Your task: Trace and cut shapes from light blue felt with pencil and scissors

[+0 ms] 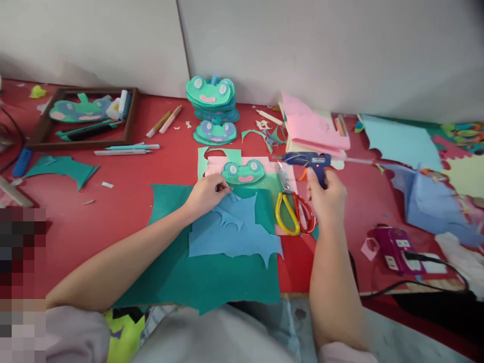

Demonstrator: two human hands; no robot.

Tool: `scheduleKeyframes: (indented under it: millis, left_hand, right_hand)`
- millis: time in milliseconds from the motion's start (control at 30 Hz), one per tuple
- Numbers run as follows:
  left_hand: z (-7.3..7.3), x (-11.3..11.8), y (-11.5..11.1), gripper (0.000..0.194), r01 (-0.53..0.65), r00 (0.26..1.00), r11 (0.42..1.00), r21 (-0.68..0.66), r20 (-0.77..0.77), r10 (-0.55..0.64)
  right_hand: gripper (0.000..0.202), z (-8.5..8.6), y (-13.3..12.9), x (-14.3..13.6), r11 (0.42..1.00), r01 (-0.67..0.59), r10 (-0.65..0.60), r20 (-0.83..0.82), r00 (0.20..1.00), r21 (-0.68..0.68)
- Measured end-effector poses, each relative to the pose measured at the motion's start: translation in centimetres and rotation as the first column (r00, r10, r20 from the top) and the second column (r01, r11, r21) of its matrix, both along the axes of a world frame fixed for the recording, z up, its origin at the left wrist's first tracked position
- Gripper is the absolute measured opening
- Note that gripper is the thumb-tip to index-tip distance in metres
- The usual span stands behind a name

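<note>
My right hand (pixel 328 195) is wrapped round the handle of a blue glue gun (pixel 308 160), whose nozzle points left above the scissors' blades. Fingertips of my left hand (pixel 209 194) are pinched together at the edge of blue felt; what they hold is too small to name. Just beyond them lies a green frog face (pixel 244 172) with blue-ringed eyes and a pink mouth, on pink and light green sheets. Cut blue felt (pixel 234 237) rests on a large dark green sheet (pixel 227 282). Scissors (pixel 293 209) with one yellow and one red handle lie between my hands.
Stacked frog faces (pixel 210 93) stand near the wall. A brown frame (pixel 130 121) with markers is at the left, pink felt (pixel 313 123) at the back right. A purple power strip (pixel 399 244) with a black cable sits at the right, near blue felt scraps (pixel 434 201).
</note>
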State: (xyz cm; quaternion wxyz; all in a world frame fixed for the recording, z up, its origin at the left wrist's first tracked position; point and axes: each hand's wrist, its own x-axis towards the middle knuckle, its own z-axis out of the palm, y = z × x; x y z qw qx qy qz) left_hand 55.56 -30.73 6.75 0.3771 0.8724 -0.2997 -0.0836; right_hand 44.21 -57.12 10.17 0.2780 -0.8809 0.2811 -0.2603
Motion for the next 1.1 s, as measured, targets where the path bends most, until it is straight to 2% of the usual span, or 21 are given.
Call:
scheduleKeyframes:
  millis: [100,233,333,467,567,667,733,800,867,967,1100]
  left_hand:
    - [-0.1,0.1,0.0,0.012,0.006,1.000,1.000,-0.007,0.016,-0.006]
    - [-0.1,0.2,0.0,0.012,0.009,1.000,1.000,-0.012,0.020,-0.008]
    - [-0.1,0.1,0.0,0.011,0.002,1.000,1.000,0.003,0.024,-0.002]
    - [0.0,0.1,0.0,0.010,-0.005,1.000,1.000,0.001,0.000,0.005]
    - [0.1,0.0,-0.1,0.010,-0.001,1.000,1.000,-0.019,-0.018,0.001]
    - [0.1,0.0,-0.1,0.011,0.004,0.999,0.999,-0.043,-0.034,-0.005]
    - [0.1,-0.1,-0.1,0.012,-0.012,0.999,0.995,-0.099,-0.044,0.008]
    - [0.3,-0.1,-0.1,0.014,-0.067,0.997,0.976,-0.206,-0.044,0.059]
    - [0.6,-0.2,0.0,0.016,-0.124,0.992,0.930,-0.347,-0.032,0.120]
    - [1.0,-0.4,0.0,0.019,-0.149,0.988,0.854,-0.498,-0.030,0.155]
    - [1.2,-0.9,-0.1,0.022,-0.255,0.966,0.797,-0.547,-0.177,0.187]
  right_hand:
    - [0.043,-0.9,-1.5,-0.1,0.982,0.186,-0.187,0.035,0.982,0.029]
    - [0.036,-2.1,-3.5,-0.2,0.930,0.365,-0.365,-0.004,0.931,-0.055]
    - [0.035,-3.2,-4.9,-0.1,0.916,0.393,-0.399,-0.096,0.912,-0.076]
    - [0.039,-4.8,-5.8,0.0,0.924,0.375,-0.381,-0.106,0.919,-0.067]
    - [0.040,-4.8,-5.2,-0.3,0.933,0.351,-0.359,-0.124,0.925,-0.084]
    - [0.039,-3.0,-3.1,-0.3,0.932,0.308,-0.320,-0.037,0.947,-0.189]
    - [0.033,-1.2,-0.8,0.2,0.953,0.214,-0.205,0.063,0.977,-0.216]
    - [0.029,0.3,1.8,1.1,0.990,0.076,-0.062,0.121,0.991,-0.118]
    - [0.026,1.0,4.5,2.2,0.995,-0.098,0.092,0.152,0.984,0.031]
    - [0.027,0.6,7.9,3.4,0.951,-0.249,0.206,0.226,0.952,0.185]
    - [0.026,-1.0,10.4,3.5,0.887,-0.317,0.247,0.235,0.940,0.336]
